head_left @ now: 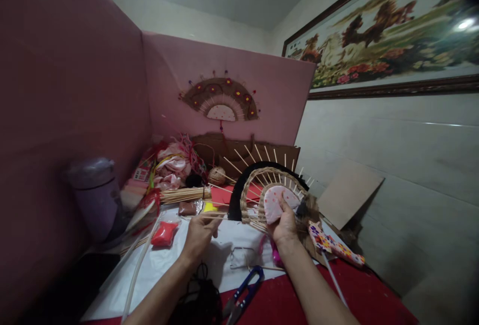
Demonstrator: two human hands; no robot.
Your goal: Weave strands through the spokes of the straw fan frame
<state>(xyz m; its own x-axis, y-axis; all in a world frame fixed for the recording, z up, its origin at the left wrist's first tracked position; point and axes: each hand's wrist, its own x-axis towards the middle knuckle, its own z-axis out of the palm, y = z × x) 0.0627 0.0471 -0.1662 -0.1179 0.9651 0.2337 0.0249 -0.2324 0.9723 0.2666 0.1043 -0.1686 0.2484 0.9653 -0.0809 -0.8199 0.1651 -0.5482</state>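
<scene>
A half-round handmade fan [244, 185] is held up over the table, its thin sticks spreading out through a twine band and an outer black yarn band. My right hand [285, 222] grips its pale, red-spotted base [272, 200], thumb across the front. At the fan's left edge, my left hand [200, 235] has its fingers closed around the ends of the lowest sticks [219, 214]. Below the hands lie blue-handled thread snips [245, 290] and a tangle of black yarn [200, 295].
A finished flowered fan [220, 98] hangs on the pink board. Behind the hands are bundled sticks [183, 195], a twine ball [216, 175] and pink cloth [172, 160]. A red clay packet [164, 234] and lilac container [95, 200] stand left; a flowered glue gun [335, 245] lies right.
</scene>
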